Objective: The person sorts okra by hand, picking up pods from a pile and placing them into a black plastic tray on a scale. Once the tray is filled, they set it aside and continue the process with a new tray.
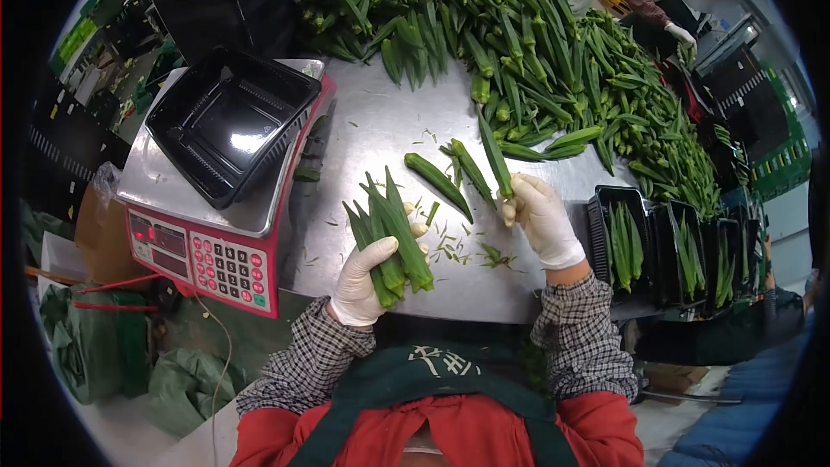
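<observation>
My left hand, in a white glove, is closed around a small bunch of okra pods, their tips pointing away from me. A single okra pod is pinched by its stem end in my gloved right hand. Just left of that hand, two loose okra pods lie on the metal table. Behind both hands rises a large okra pile. Small green scraps are scattered between my hands.
At left, a black plastic tray sits tilted on a red digital scale. Several black trays with okra line the table's right edge. A co-worker's gloved hand shows at the upper right. A green crate stands beyond.
</observation>
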`<state>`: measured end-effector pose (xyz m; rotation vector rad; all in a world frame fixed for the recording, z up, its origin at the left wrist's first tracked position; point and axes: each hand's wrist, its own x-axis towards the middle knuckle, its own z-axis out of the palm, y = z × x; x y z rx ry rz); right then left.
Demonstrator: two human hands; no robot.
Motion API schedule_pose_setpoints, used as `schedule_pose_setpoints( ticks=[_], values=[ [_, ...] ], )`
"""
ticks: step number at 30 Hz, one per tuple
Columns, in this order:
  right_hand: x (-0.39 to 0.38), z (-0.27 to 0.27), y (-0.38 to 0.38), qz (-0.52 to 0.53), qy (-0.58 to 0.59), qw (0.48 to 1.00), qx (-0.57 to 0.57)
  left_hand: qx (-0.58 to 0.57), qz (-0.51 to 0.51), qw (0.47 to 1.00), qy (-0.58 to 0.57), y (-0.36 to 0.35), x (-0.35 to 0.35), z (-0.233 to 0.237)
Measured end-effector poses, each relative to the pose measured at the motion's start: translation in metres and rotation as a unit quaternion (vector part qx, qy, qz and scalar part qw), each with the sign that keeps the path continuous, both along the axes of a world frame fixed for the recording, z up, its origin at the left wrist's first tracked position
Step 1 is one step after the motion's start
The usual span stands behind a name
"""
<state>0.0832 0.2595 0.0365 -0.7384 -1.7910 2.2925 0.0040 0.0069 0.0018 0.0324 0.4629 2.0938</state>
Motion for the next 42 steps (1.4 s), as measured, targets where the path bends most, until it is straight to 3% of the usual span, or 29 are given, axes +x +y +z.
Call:
schedule_pose_setpoints(
  ticks=[4, 7, 11, 13, 14, 23, 29, 32, 42],
  values=[
    [0.011, 0.011, -0.016, 0.006, 0.074, 0.988, -0.137, -0.001, -0.001, 1.000, -0.003, 0.000, 0.000, -0.004],
    [0.013, 0.022, -0.036, -0.020, 0.045, 0.997, -0.064, -0.014, 0.003, 1.000, 0.008, 0.000, 0.000, -0.003],
    [0.019, 0.029, -0.084, 0.014, 0.035, 0.987, 0.157, -0.060, 0.030, 0.994, 0.087, 0.003, 0.005, 0.011],
    [0.019, 0.027, -0.101, 0.037, 0.116, 0.865, 0.487, -0.043, 0.019, 0.993, 0.106, 0.003, 0.004, 0.006],
    [0.019, 0.022, -0.106, 0.033, 0.145, 0.844, 0.516, -0.035, 0.039, 0.993, 0.103, 0.005, 0.006, 0.007],
    [0.024, 0.032, -0.114, 0.090, 0.082, 0.878, 0.463, -0.059, 0.048, 0.990, 0.121, 0.008, 0.007, 0.005],
    [0.019, 0.033, -0.106, 0.113, 0.026, 0.950, 0.289, -0.075, 0.046, 0.985, 0.149, 0.010, 0.009, 0.007],
    [0.016, 0.034, -0.103, 0.124, 0.012, 0.958, 0.258, -0.093, 0.043, 0.982, 0.158, 0.010, 0.010, 0.009],
    [0.009, 0.036, -0.102, 0.121, 0.012, 0.937, 0.329, -0.162, 0.074, 0.960, 0.214, 0.014, 0.017, 0.017]
  ],
)
